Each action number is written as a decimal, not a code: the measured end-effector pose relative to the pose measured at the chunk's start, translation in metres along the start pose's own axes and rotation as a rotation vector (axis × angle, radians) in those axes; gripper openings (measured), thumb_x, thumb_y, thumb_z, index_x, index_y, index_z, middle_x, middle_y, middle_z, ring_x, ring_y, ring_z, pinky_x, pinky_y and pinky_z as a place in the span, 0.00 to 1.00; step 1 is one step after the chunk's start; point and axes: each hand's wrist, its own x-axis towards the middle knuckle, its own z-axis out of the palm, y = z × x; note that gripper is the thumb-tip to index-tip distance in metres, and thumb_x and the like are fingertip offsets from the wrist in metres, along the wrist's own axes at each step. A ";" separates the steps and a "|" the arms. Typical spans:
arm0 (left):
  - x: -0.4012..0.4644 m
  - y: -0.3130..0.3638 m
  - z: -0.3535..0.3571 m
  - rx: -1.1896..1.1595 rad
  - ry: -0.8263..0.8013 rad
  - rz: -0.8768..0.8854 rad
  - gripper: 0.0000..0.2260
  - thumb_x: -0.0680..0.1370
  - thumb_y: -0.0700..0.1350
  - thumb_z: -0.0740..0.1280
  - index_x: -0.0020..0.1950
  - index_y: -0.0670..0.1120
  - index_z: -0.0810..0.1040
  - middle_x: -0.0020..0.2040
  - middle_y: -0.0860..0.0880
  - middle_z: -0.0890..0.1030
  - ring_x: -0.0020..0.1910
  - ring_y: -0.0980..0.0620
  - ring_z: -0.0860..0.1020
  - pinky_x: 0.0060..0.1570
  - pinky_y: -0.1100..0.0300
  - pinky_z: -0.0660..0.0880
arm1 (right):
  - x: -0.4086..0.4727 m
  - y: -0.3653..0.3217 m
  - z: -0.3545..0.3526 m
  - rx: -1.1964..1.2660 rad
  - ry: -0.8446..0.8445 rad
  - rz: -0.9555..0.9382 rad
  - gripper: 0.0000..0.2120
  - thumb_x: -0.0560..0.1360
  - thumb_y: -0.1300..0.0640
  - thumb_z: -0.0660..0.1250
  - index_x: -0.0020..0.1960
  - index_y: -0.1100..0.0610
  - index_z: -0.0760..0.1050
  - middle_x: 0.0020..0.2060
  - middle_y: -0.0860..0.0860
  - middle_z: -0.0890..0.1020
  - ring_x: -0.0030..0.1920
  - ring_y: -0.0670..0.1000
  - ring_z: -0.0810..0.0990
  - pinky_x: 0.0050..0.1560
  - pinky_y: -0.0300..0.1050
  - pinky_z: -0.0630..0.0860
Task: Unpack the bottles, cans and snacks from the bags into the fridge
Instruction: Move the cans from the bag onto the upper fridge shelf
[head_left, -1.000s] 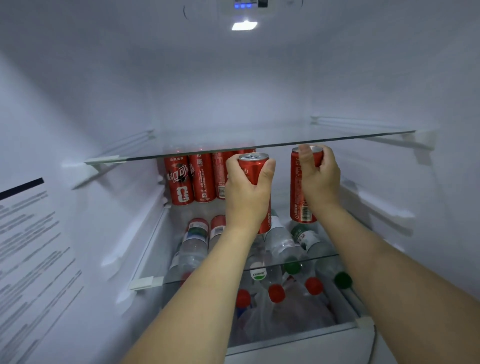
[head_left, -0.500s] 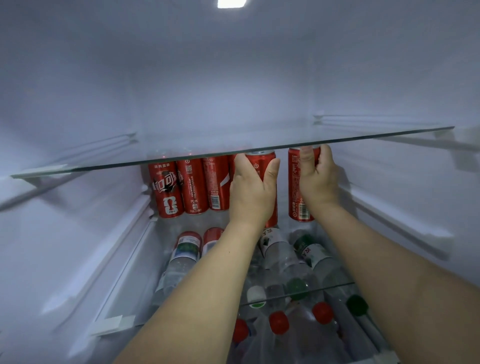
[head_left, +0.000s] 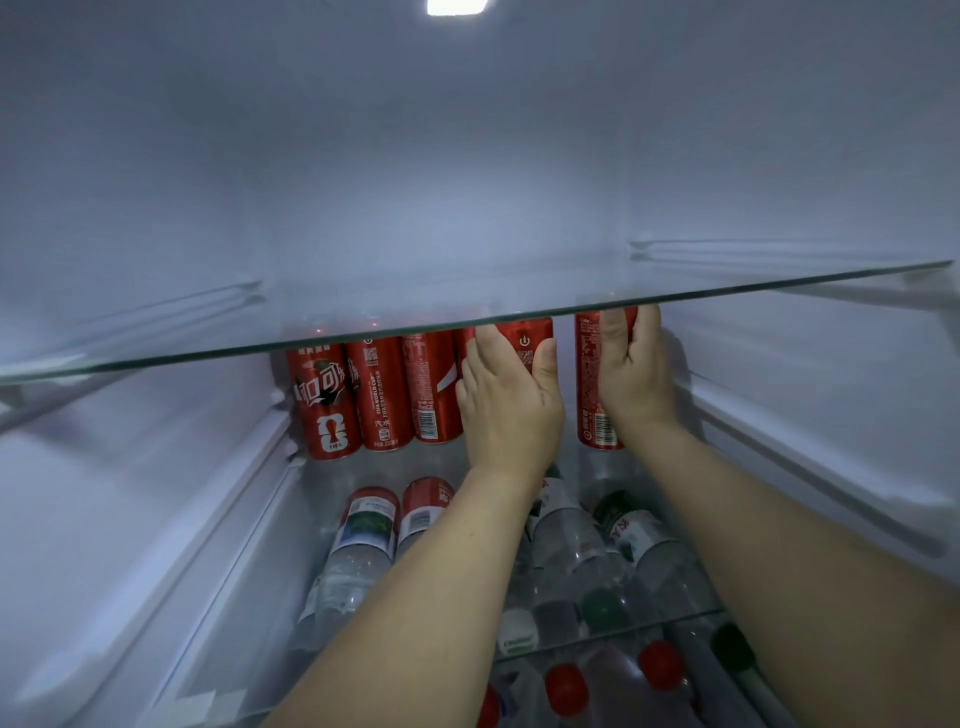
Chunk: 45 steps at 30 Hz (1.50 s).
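Three red cans (head_left: 376, 395) already stand in a row at the back left of the middle glass shelf (head_left: 249, 525), touching side to side. Next right, the left hand (head_left: 511, 400) wraps a fourth can (head_left: 524, 345), fingers on its left side, thumb on its right; it sits just beside the row's last can, base hidden behind the hand, so can't tell if it's landed. Further right, the right hand (head_left: 631, 371) grips a fifth can (head_left: 592, 384) near its top, fingers curled round it, a clear gap from the fourth. Advice: keep both upright, slide each back flush with the row, close that gap, and watch the upper glass shelf (head_left: 156, 358) just above the can tops, so set down first, then release. Water bottles (head_left: 363, 540) lie on the shelf below, visible through the glass.
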 end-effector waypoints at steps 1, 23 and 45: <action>0.000 -0.001 0.001 0.020 -0.009 -0.004 0.32 0.82 0.59 0.52 0.77 0.38 0.54 0.69 0.41 0.68 0.68 0.42 0.67 0.66 0.47 0.64 | -0.001 0.000 0.000 0.001 -0.001 -0.006 0.16 0.78 0.39 0.52 0.56 0.49 0.66 0.45 0.48 0.78 0.44 0.43 0.77 0.40 0.29 0.70; -0.011 -0.021 0.014 0.419 -0.291 0.091 0.44 0.78 0.44 0.64 0.78 0.47 0.32 0.73 0.43 0.59 0.68 0.43 0.63 0.58 0.48 0.72 | -0.005 0.030 0.008 -0.254 -0.208 0.049 0.30 0.80 0.62 0.59 0.78 0.52 0.53 0.71 0.55 0.65 0.70 0.55 0.63 0.72 0.56 0.61; -0.008 -0.017 0.022 0.618 -0.399 0.150 0.38 0.80 0.46 0.58 0.77 0.55 0.31 0.77 0.43 0.49 0.72 0.41 0.57 0.59 0.44 0.69 | -0.005 0.027 0.007 -0.332 -0.137 0.173 0.22 0.77 0.59 0.67 0.69 0.56 0.68 0.62 0.56 0.72 0.63 0.56 0.72 0.64 0.52 0.72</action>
